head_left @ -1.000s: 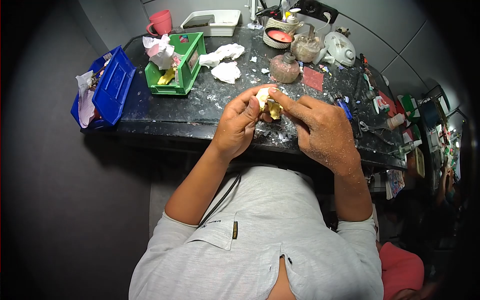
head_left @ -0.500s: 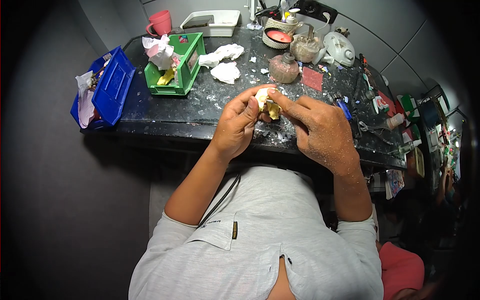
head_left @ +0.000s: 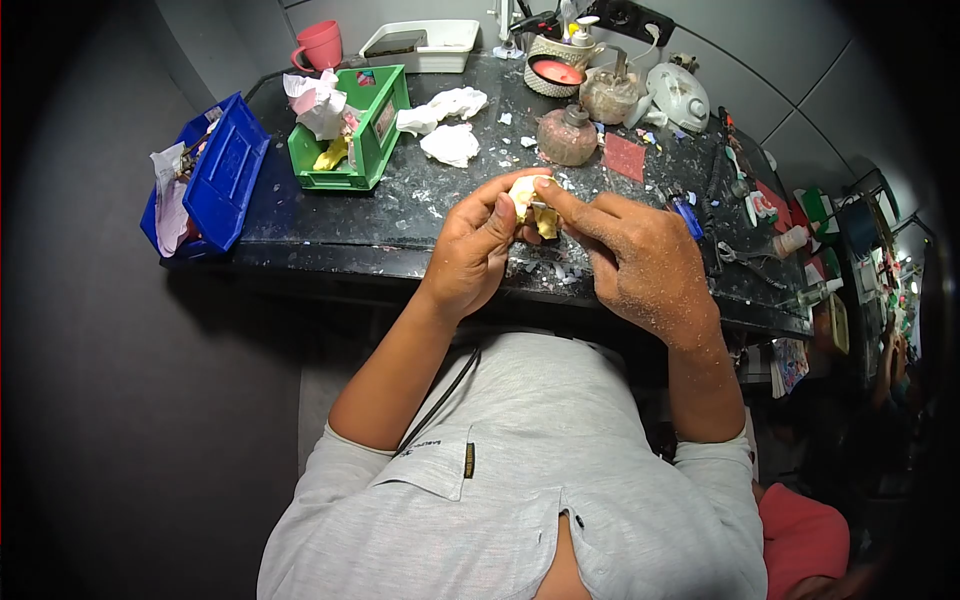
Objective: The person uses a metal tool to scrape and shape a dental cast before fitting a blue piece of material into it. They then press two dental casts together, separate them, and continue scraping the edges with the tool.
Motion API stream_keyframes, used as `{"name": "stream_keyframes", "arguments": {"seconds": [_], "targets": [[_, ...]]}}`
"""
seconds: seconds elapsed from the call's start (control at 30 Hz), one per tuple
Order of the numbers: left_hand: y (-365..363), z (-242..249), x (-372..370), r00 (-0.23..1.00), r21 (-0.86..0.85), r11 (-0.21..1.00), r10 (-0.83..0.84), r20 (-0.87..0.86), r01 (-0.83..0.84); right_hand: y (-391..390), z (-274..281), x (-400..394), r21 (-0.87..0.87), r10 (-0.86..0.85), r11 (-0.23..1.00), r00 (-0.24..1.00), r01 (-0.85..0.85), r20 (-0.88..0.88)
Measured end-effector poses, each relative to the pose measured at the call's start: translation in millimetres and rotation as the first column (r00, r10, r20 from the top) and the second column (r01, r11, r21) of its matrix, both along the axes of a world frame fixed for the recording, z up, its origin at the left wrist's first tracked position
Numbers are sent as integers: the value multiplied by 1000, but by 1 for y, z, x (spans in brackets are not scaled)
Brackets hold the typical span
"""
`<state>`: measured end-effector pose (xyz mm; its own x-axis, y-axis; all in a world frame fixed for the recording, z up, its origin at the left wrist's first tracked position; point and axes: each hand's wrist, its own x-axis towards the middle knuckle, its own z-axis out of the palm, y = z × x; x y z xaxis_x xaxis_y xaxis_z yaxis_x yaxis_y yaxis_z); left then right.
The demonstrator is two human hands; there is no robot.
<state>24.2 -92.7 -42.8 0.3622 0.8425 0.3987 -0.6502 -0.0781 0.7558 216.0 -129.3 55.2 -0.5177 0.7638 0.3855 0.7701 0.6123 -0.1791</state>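
A pale yellow and cream plaster piece [head_left: 546, 222], which looks like a dental cast, is pinched in my left hand [head_left: 478, 240] between thumb and fingers, above the bench's front edge. My right hand [head_left: 645, 255] is speckled with pale dust. Its index fingertip rests on the top of the plaster piece. A thin metal tool tip [head_left: 538, 205] shows beside the piece, under the right fingers. The rest of that tool is hidden by my right hand.
A green bin [head_left: 375, 130] and a tilted blue bin [head_left: 230, 180] hold paper and scraps at left. Crumpled white tissue [head_left: 450, 145], a glass burner jar [head_left: 568, 138], a pink wax sheet [head_left: 624, 157] and pliers [head_left: 750, 262] lie on the dusty black bench [head_left: 330, 222].
The metal tool tip shows slightly more beside the plaster piece. Both hands stay in nearly the same place.
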Motion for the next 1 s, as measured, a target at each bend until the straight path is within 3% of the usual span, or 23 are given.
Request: {"name": "stream_keyframes", "arguments": {"seconds": [1.0], "targets": [[0, 0, 0, 1000, -5, 1000, 10, -8, -10, 1, -1, 0, -38, -16, 999, 1000, 15, -10]]}}
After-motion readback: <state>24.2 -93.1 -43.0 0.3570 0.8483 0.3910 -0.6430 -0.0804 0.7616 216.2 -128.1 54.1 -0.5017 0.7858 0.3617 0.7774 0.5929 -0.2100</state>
